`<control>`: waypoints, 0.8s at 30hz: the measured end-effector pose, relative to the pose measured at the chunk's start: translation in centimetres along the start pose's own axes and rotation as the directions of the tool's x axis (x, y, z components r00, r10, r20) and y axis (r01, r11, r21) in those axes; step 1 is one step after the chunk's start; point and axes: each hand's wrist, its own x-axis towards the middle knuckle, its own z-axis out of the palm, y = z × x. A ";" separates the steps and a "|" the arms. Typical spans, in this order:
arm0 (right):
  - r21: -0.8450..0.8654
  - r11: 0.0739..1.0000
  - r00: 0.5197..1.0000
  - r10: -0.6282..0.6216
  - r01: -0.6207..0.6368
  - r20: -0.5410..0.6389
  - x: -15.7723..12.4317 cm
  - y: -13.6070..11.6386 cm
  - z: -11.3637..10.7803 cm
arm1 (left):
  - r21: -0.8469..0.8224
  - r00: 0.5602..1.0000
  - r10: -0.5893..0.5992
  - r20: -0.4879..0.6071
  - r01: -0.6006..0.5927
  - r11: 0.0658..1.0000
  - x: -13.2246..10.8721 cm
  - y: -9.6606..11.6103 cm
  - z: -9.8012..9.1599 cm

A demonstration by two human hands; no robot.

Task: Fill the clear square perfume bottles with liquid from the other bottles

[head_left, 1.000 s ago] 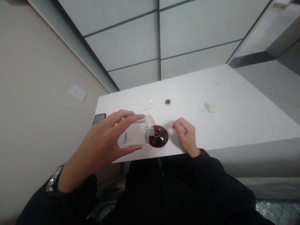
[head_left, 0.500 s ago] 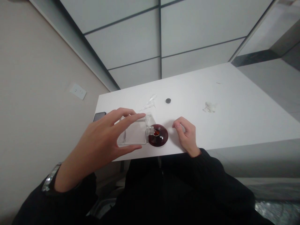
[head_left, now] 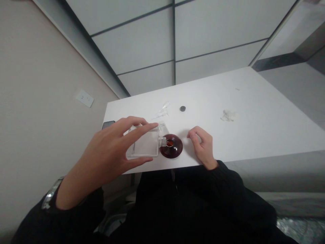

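My left hand (head_left: 114, 145) grips a clear, flat-sided bottle (head_left: 146, 144) between thumb and fingers. The bottle lies tilted on its side, its threaded neck pointing right over the opening of a round, dark red-brown vessel (head_left: 175, 151). Inside that opening an orange-brown colour shows. My right hand (head_left: 202, 146) rests on the white table just right of the vessel, fingers curled together; whether anything is inside them is hidden. A small dark round cap (head_left: 182, 108) lies beyond the vessel.
Behind the bottle, a clear plastic dropper-like piece (head_left: 162, 110) lies on the white table (head_left: 208, 91). Crumpled translucent scraps (head_left: 228, 115) are at the right. A dark flat object (head_left: 108, 124) sits at the left edge, partly behind my left hand. A wall socket (head_left: 85, 98) is at left.
The bottle's neck sits very slightly further left relative to the vessel. Both hands otherwise keep their places, and the view has shifted a little.
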 end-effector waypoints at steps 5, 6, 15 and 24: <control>0.000 1.000 1.000 -0.011 0.011 -0.001 0.0 0.1 0.0 | 0.027 1.000 0.020 -0.011 -0.020 0.999 -0.1 -0.1 0.0; -0.001 1.000 1.000 -0.013 0.013 0.000 0.0 0.1 0.0 | 0.034 1.000 0.024 -0.013 -0.024 0.999 -0.1 -0.1 0.0; -0.014 1.000 1.000 -0.022 0.022 0.000 -0.1 0.1 -0.1 | 0.073 0.998 0.060 -0.008 -0.060 0.996 0.1 -0.1 -0.2; -0.015 0.999 1.000 -0.029 0.029 0.001 -0.1 0.2 -0.1 | 0.098 0.996 0.088 -0.012 -0.087 0.991 0.3 0.1 -0.4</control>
